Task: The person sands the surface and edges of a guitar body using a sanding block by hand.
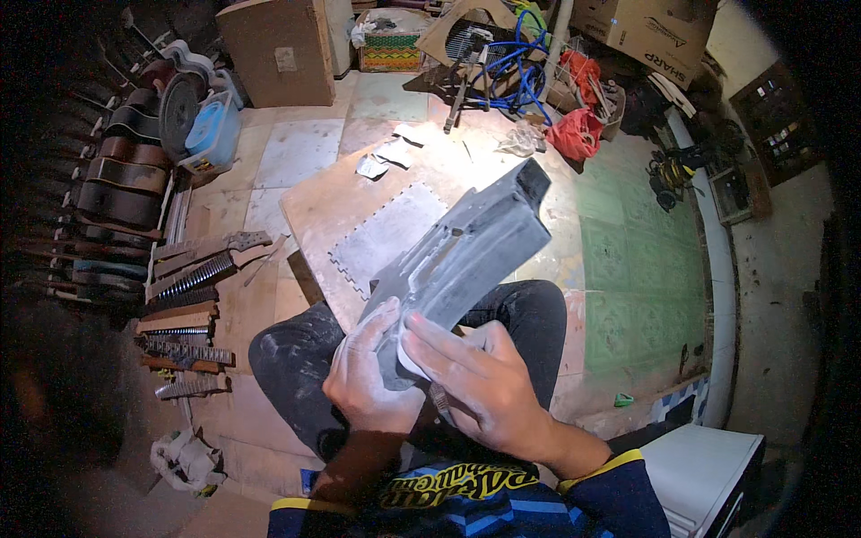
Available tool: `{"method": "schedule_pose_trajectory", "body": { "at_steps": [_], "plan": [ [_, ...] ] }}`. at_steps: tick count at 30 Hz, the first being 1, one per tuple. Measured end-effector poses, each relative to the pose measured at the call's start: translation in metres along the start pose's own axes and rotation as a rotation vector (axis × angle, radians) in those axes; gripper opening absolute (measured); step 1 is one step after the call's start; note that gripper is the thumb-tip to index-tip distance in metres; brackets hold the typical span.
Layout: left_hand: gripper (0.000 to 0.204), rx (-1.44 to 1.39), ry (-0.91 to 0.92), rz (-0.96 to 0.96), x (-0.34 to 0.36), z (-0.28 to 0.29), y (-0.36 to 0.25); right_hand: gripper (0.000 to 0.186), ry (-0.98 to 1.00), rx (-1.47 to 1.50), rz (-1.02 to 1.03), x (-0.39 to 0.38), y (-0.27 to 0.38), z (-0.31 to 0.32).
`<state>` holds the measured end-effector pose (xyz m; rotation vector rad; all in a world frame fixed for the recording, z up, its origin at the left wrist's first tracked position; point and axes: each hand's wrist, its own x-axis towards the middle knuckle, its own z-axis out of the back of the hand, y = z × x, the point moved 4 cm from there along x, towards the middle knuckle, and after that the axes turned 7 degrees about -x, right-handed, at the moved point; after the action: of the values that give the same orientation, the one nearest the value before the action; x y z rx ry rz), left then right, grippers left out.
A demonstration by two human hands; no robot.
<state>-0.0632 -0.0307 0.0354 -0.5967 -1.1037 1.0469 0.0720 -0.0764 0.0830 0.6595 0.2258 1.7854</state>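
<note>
A dark grey electric guitar body (475,242), streaked with pale dust, is tilted up over my lap, its far end raised. Slots and cavities show along its left side. My left hand (368,368) is closed round the near end, thumb lying on the edge. The fingers of my right hand (480,381) press a thin pale piece of sandpaper (408,352) against the same end, close to my left thumb. Most of that sheet is hidden under the fingers. White dust coats both hands.
A wooden board (314,211) with a grey foam mat (381,238) lies before my knees, torn white sheets (386,157) on it. Guitar necks (193,278) lie at left beside racked guitar bodies (126,193). Blue hose (529,54) and a red bag (576,134) are at the back.
</note>
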Motion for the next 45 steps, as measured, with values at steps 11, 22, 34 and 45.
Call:
{"method": "schedule_pose_trajectory", "body": {
  "at_steps": [11,22,34,45],
  "plan": [
    [0.062,-0.053,0.131,-0.151,0.006,-0.024,-0.016,0.042,-0.16,-0.506,0.091,-0.014,-0.059,0.025],
    [0.062,-0.115,0.129,-0.207,0.004,-0.021,-0.019,0.04,-0.446,-0.626,-0.154,-0.008,-0.082,0.052],
    [0.066,-0.119,0.112,-0.164,0.0,-0.001,-0.004,0.063,-0.264,-0.322,-0.164,-0.002,-0.075,0.061],
    [0.071,-0.115,0.111,-0.134,-0.023,0.035,0.016,0.069,-0.197,-0.261,-0.261,0.023,-0.112,0.044]
  ]
}}
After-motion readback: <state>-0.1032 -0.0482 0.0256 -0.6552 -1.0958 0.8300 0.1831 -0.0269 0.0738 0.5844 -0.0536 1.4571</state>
